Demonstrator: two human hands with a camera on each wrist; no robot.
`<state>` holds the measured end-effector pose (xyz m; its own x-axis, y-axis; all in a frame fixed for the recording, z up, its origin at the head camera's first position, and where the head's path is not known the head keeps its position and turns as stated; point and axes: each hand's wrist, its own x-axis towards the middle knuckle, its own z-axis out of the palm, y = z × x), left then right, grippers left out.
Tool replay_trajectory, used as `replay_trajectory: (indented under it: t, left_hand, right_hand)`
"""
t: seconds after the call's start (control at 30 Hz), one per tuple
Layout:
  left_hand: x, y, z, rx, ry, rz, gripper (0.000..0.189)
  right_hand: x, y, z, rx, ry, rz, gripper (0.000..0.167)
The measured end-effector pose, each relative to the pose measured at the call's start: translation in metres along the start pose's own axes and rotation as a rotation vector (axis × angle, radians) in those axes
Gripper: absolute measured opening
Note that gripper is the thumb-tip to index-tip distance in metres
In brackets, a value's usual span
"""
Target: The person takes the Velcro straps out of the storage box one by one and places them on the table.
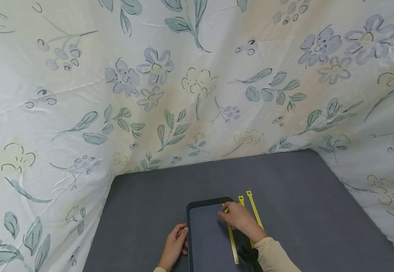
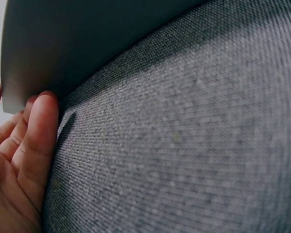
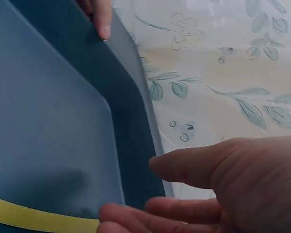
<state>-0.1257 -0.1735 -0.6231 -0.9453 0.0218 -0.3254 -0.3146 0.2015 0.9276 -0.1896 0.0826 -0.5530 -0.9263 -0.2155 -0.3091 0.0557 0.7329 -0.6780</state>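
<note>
A dark, shallow rectangular tray (image 1: pixel 206 238) stands at the front of the table. My left hand (image 1: pixel 175 241) grips its left wall, thumb at the rim and fingers on the outer side; the wall rises above the fingertips in the left wrist view. Inside the tray, along its right side, lies a yellow strap (image 1: pixel 232 243). My right hand (image 1: pixel 239 217) is over the far part of that strap, hiding some of it. In the right wrist view the thumb stands apart from the fingers (image 3: pixel 131 216), which overlap the end of the yellow strap (image 3: pixel 43 218).
Two more yellow straps with slotted heads, a nearer one (image 1: pixel 241 200) and a farther one (image 1: pixel 255 209), lie on the grey table (image 1: pixel 295 196) right of the tray, partly behind my right arm. Floral cloth (image 1: pixel 197 113) hangs round the back and sides of the table.
</note>
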Motion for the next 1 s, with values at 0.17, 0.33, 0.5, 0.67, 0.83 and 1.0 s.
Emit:
replay_trajectory:
  t: [0.17,0.33,0.5,0.67,0.83,1.0]
  left_hand:
    - [-0.001,0.002,0.0,-0.002,-0.007,-0.002,0.05]
    - [-0.002,0.002,0.0,-0.004,-0.006,-0.002,0.05]
    - [-0.002,0.002,0.0,-0.006,-0.003,0.001,0.048]
    - [-0.001,0.0,0.0,-0.006,-0.004,0.002,0.048]
    - [0.0,-0.001,-0.001,-0.001,-0.006,0.006,0.048]
    - [0.001,-0.002,-0.001,-0.002,-0.005,0.001,0.049]
  right_hand:
    - [-0.003,-0.004,0.006,-0.174,0.036,-0.024,0.028]
    - [-0.007,-0.007,0.014,-0.276,0.103,-0.047,0.027]
    - [-0.007,-0.008,0.018,-0.332,0.107,-0.04,0.025]
    - [-0.005,-0.009,0.021,-0.337,0.102,-0.049,0.029]
    - [-0.004,-0.008,0.025,-0.318,0.106,-0.06,0.037]
    - [-0.003,-0.008,0.028,-0.301,0.099,-0.053,0.037]
